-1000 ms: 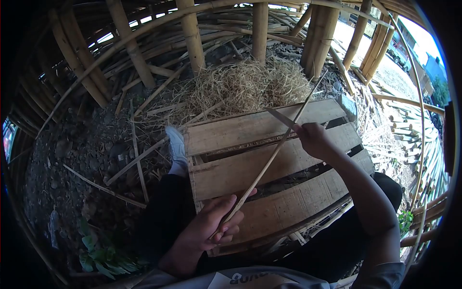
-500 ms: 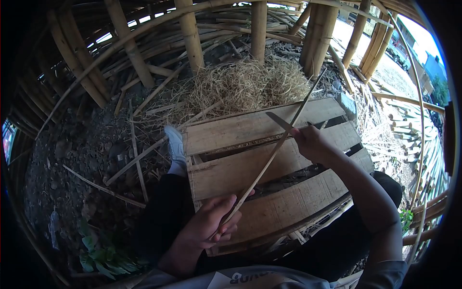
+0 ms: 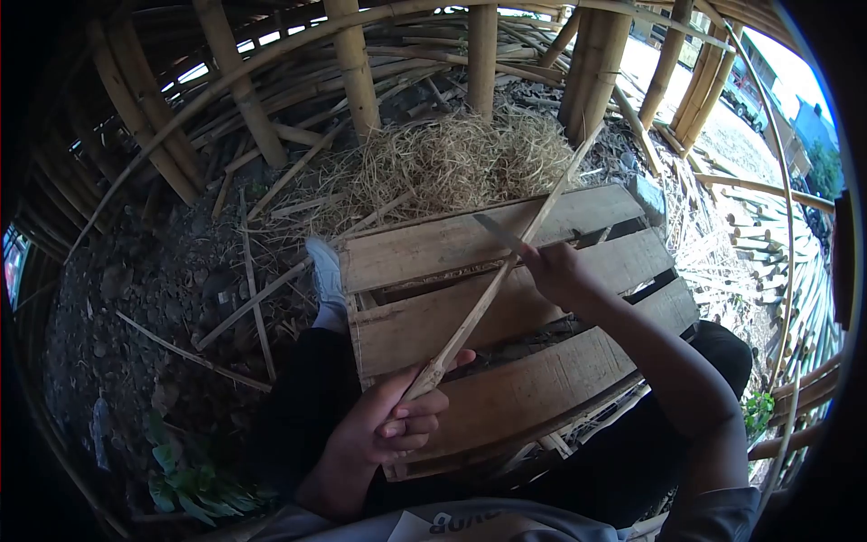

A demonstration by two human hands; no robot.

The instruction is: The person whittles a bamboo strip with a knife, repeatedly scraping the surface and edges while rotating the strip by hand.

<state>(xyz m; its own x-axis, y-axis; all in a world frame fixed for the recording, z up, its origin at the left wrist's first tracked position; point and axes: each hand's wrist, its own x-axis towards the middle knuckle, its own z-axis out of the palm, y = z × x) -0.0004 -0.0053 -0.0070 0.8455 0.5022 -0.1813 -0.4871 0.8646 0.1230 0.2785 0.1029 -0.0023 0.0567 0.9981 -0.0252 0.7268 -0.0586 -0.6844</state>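
My left hand [image 3: 397, 417] is wrapped round the near end of a long bamboo strip [image 3: 479, 312], low over the front left of a slatted wooden bench [image 3: 542, 384]. The strip slants away up and to the right, past the bench's far edge. My right hand [image 3: 562, 275] grips a knife [image 3: 498, 232] over the middle of the bench. The blade points up and left and crosses the strip. Inside my right fist the knife's handle is hidden.
A heap of thin shavings [image 3: 461, 163] lies behind the bench. Upright bamboo posts [image 3: 481, 63] stand beyond it. Loose strips [image 3: 194, 354] lie on the dark ground at left, near a white shoe [image 3: 326, 271] and a leafy plant [image 3: 194, 483]. Cut poles [image 3: 768, 262] are stacked at right.
The strip has turned in my left hand, so its broader, paler face now shows. My right hand and the knife have moved slightly left and nearer to me along it.
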